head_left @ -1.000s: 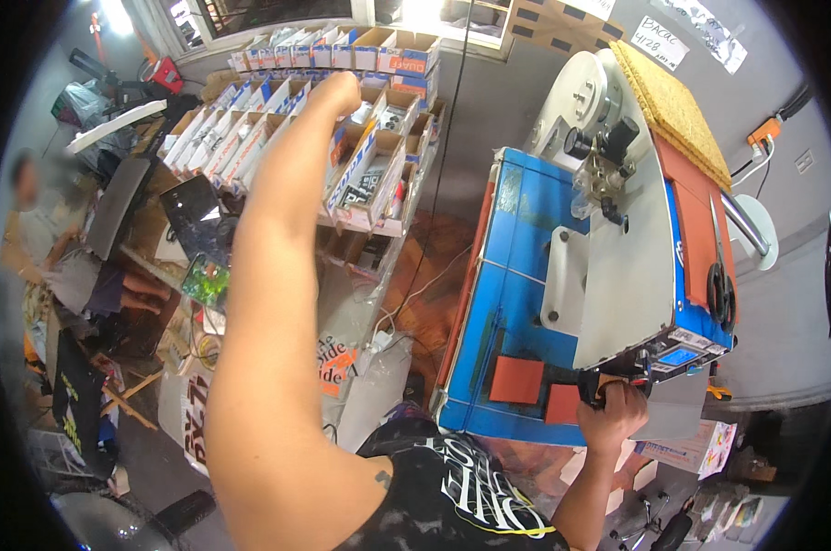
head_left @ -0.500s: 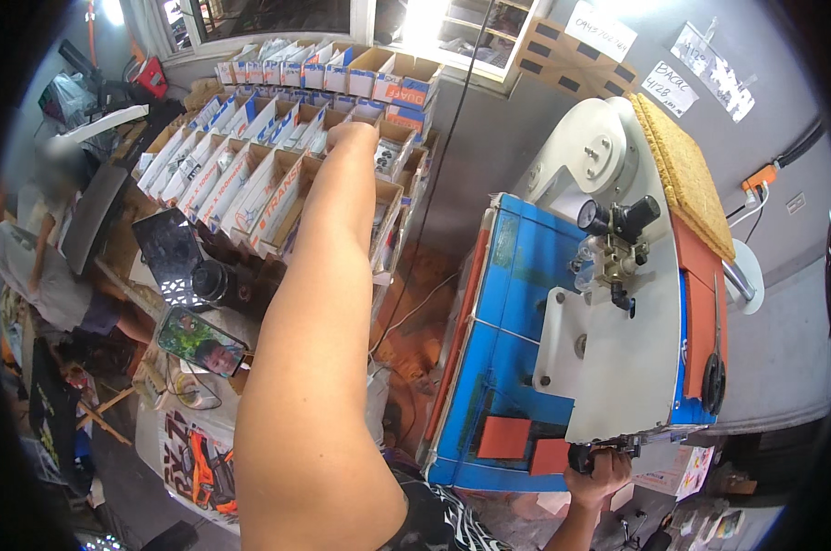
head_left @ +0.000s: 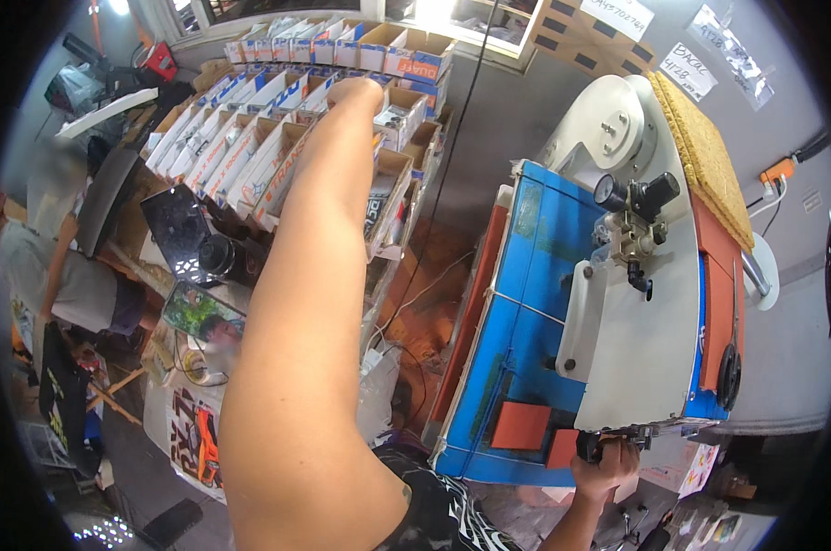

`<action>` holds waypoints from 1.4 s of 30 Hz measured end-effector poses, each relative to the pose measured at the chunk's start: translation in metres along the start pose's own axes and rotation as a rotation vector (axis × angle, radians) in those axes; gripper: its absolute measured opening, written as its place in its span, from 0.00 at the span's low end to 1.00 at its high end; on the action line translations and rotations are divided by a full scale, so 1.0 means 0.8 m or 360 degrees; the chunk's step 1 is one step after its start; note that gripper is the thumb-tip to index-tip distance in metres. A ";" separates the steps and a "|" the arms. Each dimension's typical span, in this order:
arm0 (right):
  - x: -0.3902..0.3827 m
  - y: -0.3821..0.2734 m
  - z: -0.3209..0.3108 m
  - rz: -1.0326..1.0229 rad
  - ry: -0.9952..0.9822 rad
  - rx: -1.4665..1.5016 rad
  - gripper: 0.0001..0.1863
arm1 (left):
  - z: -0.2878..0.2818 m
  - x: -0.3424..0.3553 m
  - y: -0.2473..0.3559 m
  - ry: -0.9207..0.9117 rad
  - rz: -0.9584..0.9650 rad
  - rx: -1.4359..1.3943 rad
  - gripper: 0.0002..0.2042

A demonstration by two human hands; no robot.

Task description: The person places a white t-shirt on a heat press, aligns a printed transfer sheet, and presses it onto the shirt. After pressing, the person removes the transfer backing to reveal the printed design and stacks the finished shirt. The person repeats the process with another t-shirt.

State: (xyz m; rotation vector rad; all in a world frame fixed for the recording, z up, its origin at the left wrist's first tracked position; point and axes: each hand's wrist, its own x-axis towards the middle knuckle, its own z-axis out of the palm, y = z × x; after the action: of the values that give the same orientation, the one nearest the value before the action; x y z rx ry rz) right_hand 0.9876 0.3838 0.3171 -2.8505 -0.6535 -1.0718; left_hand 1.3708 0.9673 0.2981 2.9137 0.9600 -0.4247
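My left arm stretches up the middle to rows of cardboard sorting boxes [head_left: 268, 174], where my left hand [head_left: 356, 95] is curled among the upper dividers; what its fingers hold, if anything, is hidden. At lower right my right hand [head_left: 608, 464] grips a black handle [head_left: 590, 445] beneath the front of a white press machine [head_left: 645, 358] with a gauge and valve [head_left: 636, 225]. The machine rests on a blue base [head_left: 516, 349] carrying red square pads [head_left: 521, 425].
A co-worker [head_left: 66, 275] is at the far left, near a cluttered table holding a phone [head_left: 199, 312] and a black tablet [head_left: 172, 239]. A cord hangs between boxes and machine. Scissors [head_left: 730, 376] hang on the machine's right side, below a yellow board [head_left: 700, 156].
The head view has shifted, moving the boxes and machine in the picture. My left hand moves slightly about the same upper boxes; my right hand stays on the handle.
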 end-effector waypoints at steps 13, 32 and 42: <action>-0.003 0.020 -0.013 -0.0168 -0.0158 0.0270 0.14 | -0.061 -0.186 -0.010 0.1122 0.0560 -0.0476 0.12; 0.001 0.089 -0.059 -0.0895 -0.0635 0.0602 0.26 | 0.497 -1.128 -0.167 0.0735 -0.0816 -0.0992 0.10; -0.022 0.127 -0.047 -0.0814 -0.0612 0.0383 0.36 | 0.754 -1.520 -0.131 0.0795 -0.2261 -0.0921 0.13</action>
State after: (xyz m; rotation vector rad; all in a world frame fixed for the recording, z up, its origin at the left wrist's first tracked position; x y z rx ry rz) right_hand 0.9924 0.2780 0.3470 -2.7512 -1.4824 -0.4109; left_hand 0.2249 0.2742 0.0530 1.4132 2.5175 0.5353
